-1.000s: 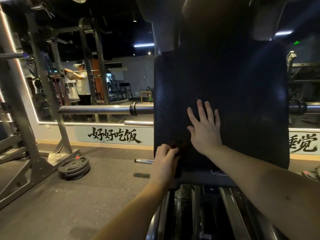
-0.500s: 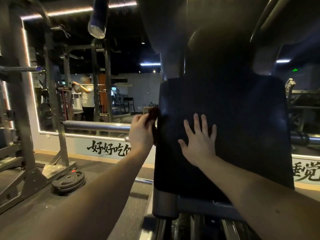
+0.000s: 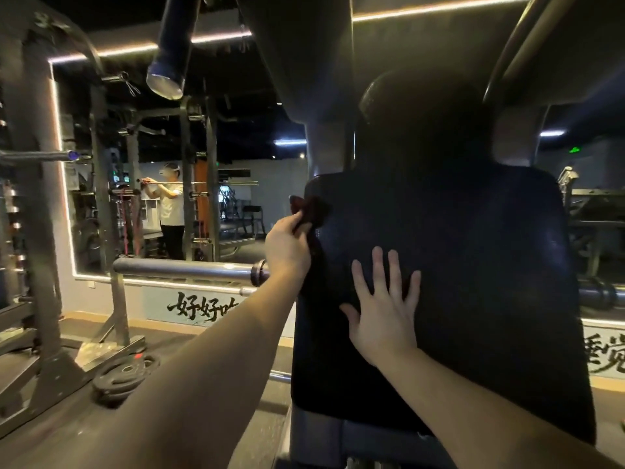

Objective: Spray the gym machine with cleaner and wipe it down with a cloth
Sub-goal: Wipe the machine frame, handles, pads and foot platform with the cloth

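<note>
Head view: power rack (image 3: 33,231) is standing far left, weight plates (image 3: 125,377) are lying on the floor by its foot, and a barbell (image 3: 186,269) is sitting across it. A person in a white shirt (image 3: 170,211) is showing in the wall mirror (image 3: 253,157) behind. Left hand (image 3: 287,248) is clenching a dark red cloth (image 3: 309,209) and holding it against the upper-left edge of the machine's black back pad (image 3: 473,282). Right hand (image 3: 382,313) is lying flat mid-pad, fingers spread, grasping nothing.
</note>
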A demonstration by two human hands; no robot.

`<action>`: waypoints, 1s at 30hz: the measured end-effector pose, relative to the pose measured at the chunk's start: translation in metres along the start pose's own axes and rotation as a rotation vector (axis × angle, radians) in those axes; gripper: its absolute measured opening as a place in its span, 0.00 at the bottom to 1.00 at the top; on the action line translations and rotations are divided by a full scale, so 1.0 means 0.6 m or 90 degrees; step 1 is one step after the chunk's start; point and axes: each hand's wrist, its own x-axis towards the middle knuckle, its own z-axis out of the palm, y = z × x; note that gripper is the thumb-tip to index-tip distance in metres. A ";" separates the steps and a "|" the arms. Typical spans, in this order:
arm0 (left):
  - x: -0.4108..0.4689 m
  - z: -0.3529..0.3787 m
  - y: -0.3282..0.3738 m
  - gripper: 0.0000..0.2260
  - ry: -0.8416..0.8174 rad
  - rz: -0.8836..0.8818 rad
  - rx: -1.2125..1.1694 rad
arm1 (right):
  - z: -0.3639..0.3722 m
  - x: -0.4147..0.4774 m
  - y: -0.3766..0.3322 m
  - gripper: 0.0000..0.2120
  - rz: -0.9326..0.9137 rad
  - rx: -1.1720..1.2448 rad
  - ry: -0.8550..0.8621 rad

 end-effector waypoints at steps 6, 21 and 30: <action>-0.109 -0.039 -0.059 0.13 -0.057 0.004 0.013 | 0.000 0.000 -0.004 0.37 0.007 -0.007 -0.006; -0.394 -0.126 -0.170 0.11 -0.250 -0.227 0.090 | -0.028 0.001 -0.003 0.38 0.010 -0.013 -0.098; -0.446 -0.167 -0.124 0.09 -0.301 -0.176 0.115 | -0.049 -0.229 -0.030 0.20 0.176 0.442 -0.223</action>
